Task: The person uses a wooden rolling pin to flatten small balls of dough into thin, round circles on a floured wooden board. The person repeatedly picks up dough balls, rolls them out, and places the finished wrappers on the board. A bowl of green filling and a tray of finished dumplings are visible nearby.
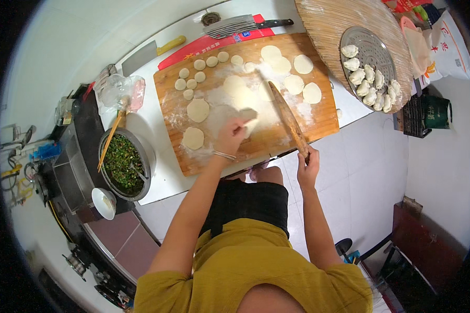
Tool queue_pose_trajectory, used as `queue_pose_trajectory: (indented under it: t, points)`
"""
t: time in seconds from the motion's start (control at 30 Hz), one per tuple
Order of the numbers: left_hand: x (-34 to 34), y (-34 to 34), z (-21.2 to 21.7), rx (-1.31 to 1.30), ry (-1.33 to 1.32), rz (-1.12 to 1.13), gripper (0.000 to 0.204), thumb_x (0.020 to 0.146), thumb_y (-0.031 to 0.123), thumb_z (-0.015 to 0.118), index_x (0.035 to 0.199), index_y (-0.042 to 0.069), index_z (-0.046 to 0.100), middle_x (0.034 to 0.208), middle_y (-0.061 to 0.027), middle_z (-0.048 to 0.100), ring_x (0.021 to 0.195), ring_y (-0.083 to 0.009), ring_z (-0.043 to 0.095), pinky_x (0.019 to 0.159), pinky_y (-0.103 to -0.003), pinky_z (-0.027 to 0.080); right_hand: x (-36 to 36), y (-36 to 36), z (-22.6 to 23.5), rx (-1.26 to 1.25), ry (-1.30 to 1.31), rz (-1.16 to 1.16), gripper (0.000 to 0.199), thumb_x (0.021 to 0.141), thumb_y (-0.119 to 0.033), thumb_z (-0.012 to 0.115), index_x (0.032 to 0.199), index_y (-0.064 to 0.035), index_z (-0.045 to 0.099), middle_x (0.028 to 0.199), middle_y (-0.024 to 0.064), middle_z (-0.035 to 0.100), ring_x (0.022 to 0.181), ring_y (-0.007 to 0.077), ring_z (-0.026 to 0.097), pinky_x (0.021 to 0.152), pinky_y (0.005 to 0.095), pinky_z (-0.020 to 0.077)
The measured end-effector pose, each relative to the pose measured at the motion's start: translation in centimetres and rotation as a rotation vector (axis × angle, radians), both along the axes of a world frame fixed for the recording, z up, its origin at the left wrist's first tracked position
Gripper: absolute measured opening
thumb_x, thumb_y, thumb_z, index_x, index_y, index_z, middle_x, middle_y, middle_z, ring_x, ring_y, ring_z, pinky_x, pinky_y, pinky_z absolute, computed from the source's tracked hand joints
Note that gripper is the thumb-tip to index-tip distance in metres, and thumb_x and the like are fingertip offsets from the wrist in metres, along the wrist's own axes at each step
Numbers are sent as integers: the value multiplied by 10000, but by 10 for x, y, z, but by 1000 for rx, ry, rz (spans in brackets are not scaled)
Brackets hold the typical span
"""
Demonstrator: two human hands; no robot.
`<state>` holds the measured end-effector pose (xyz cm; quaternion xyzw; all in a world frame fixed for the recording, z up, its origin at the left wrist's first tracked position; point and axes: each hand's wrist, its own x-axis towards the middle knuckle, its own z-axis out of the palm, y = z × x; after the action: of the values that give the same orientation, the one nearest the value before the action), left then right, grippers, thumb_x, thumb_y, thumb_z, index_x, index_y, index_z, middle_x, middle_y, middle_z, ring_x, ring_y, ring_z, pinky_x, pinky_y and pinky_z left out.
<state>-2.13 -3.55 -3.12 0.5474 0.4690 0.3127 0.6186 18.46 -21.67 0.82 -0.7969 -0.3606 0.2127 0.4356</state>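
At the far left of the desk [156, 177] you have a round metal bowl [125, 164] full of chopped green filling, with chopsticks [110, 140] leaning in it, and a small white bowl [104, 202] just below it. Behind them lie a crumpled clear plastic bag [121, 91] and a cleaver [151, 52] with a yellow handle. The wooden board [318, 117] comes next, dusted with flour; small dough pieces [198, 65] sit near its far-left corner and flat round wrappers [303, 63] are spread over it. Your left hand [232, 133] is closed with the fingertips pinching a piece of dough [249, 121] on the middle of the board. This dough looks soft, light and easy to tear, I think, so hold it by the edge and turn it gently. Your right hand [306, 168] is closed around the near end of the rolling pin [289, 119], which lies across the board with its far end on the dough; it is stiff wood, and the floured part may be slippery. Behind the board there is a flat red package [214, 44] with a small blue patch, under a wide knife [245, 25]. To the right, a round woven mat [329, 26] carries a metal steamer tray [373, 49] with folded dumplings [368, 83]. At the far right stands a white sack [454, 47] with dark and orange print, and a dark green box [436, 112] below it.
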Motion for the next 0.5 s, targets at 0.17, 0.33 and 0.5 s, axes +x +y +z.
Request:
queue_pose_trajectory:
  t: [0.17, 0.33, 0.5]
  points:
    - [-83, 44, -24, -116, -53, 392, 201, 843, 34, 598, 1040, 77, 588, 811, 10, 581, 749, -95, 564, 631, -246, 466, -3, 14, 3, -6, -30, 79, 292, 876, -37, 639, 1156, 11, 572, 1015, 169, 569, 886, 276, 605, 717, 325, 539]
    - [-142, 110, -14, 64, 161, 391, 271, 813, 69, 648, 1082, 50, 615, 882, -61, 623, 787, -175, 603, 694, -302, 496, -7, 24, -1, 18, -93, 158, 287, 876, -32, 628, 1151, 16, 564, 1014, 184, 562, 871, 291, 604, 717, 340, 537]
    - [-123, 136, 15, 708, 940, 200, 331, 791, 176, 696, 1052, 3, 591, 1031, -181, 615, 986, -359, 570, 865, -466, 463, -13, 29, 5, -46, -38, 161, 284, 880, -45, 619, 1152, 12, 559, 990, 189, 559, 882, 320, 597, 744, 364, 519]
